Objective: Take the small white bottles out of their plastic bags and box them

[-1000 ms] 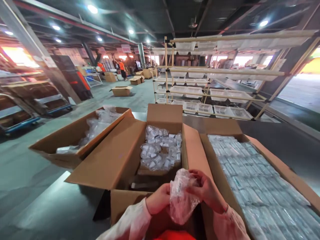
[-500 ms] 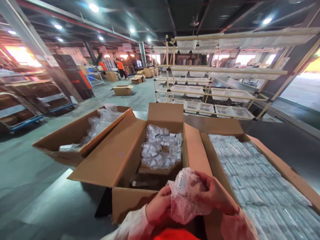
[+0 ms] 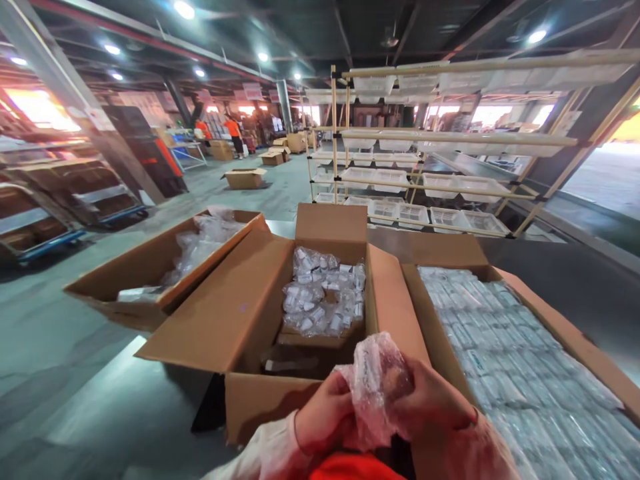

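Note:
My left hand (image 3: 325,415) pinches the left side of a clear bubble-wrap bundle (image 3: 373,383) near the bottom centre. On its other side my right hand (image 3: 433,399) is closed on the same wrap, fingers partly behind it. Both hands are over the near edge of an open cardboard box (image 3: 270,403). Inside that box, several wrapped items with white parts (image 3: 303,297) lie toward the far end, and the near part is dark. To the right, another open box (image 3: 437,333) is filled with rows of clear wrapped packs (image 3: 505,347).
A third open box (image 3: 115,270) at the left holds loose clear wrap (image 3: 200,243). Long box flaps spread between the boxes. Beyond stands a rack (image 3: 334,133) with white baskets (image 3: 390,180). Carts (image 3: 75,193) stand far left; a person in orange (image 3: 233,130) is in the background.
Both hands have shifted the wrap slightly, and the printed label on it no longer reads clearly. My right hand has turned and moved a little lower around it.

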`<state>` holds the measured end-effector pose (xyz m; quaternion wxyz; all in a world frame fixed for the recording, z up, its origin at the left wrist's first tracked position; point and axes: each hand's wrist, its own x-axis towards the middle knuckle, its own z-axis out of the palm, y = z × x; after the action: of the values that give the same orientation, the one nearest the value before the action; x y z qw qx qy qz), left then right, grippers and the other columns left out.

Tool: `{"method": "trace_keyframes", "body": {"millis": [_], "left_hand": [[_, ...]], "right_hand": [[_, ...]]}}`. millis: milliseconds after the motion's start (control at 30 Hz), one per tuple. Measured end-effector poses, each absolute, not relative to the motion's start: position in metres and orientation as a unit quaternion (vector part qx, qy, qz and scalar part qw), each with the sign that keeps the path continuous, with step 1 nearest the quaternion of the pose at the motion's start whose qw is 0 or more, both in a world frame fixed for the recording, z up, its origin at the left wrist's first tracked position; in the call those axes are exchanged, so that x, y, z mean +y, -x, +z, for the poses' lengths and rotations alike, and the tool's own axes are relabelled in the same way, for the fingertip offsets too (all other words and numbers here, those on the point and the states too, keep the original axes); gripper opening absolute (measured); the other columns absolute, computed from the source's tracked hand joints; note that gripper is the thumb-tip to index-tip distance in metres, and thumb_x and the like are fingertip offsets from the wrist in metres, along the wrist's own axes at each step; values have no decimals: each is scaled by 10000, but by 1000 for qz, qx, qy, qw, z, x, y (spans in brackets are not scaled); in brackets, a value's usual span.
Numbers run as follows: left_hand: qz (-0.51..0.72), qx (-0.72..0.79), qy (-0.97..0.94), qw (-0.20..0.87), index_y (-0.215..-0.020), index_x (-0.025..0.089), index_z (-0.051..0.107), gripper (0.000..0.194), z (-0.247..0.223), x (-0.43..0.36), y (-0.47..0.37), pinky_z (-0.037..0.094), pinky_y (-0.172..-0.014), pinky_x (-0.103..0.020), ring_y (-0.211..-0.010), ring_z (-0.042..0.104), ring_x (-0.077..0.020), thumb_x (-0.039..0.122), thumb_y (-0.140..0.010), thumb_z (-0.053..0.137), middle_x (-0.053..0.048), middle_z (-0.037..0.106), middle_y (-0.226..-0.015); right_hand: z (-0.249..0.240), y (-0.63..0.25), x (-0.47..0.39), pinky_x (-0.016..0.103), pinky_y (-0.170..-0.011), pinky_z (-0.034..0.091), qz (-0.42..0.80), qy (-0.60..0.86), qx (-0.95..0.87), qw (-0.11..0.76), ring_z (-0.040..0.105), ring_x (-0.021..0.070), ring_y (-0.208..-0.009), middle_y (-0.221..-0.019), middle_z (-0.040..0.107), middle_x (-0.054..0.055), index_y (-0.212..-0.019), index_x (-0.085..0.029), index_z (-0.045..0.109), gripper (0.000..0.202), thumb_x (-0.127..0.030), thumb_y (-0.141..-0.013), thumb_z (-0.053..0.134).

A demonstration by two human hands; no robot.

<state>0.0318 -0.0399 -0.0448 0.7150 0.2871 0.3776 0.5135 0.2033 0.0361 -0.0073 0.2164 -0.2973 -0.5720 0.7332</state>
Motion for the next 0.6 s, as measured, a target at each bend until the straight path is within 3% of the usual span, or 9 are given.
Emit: {"method": "trace_keyframes", "body": {"millis": [167, 333, 433, 533, 600], "left_hand": [[470, 475, -420, 614, -772, 82, 706, 325, -35, -29, -28, 426, -604, -229, -646, 555, -143, 399, -710, 740, -55, 658, -696], [395, 469, -557, 560, -974, 107, 691, 456, -6, -31, -4, 481, -709, -275, -799, 616, -205, 516, -783, 628, -96, 698, -886], [357, 512, -648, 436, -1071, 149, 668, 505, -1, -34, 0, 470, -817, -319, -932, 602, -246, 438, -668, 765, -111, 684, -1040], [340, 548, -698, 311, -855, 151, 705, 186, -3, -33, -2, 447, -768, -296, -828, 588, -206, 299, -742, 711, -84, 676, -868], [348, 529, -706, 316, -726, 140, 679, 166, 1, -31, 0, 426, -667, -248, -720, 561, -160, 247, -827, 602, -59, 632, -742]], "right_hand": [[-23, -193, 40, 146, -448, 403, 746, 282, -569, 199, 495, 62, -522, -674, 613, -33, -956, -139, 643, 392, -217, -598, 781], [-60, -179, 42, 230, -585, 505, 803, 291, -429, 294, 633, 149, -680, -861, 698, 63, -1009, -132, 649, 513, -366, -592, 834], [-73, -172, 39, 268, -585, 521, 834, 259, -351, 339, 656, 175, -650, -868, 712, 86, -1034, -146, 636, 523, -401, -616, 820], [-75, -167, 40, 317, -683, 542, 838, 242, -339, 353, 684, 217, -766, -921, 718, 93, -1111, -157, 608, 558, -374, -638, 810], [-75, -168, 43, 387, -790, 537, 834, 236, -347, 359, 679, 261, -899, -1002, 709, 115, -1147, -153, 588, 581, -416, -667, 780]]}}
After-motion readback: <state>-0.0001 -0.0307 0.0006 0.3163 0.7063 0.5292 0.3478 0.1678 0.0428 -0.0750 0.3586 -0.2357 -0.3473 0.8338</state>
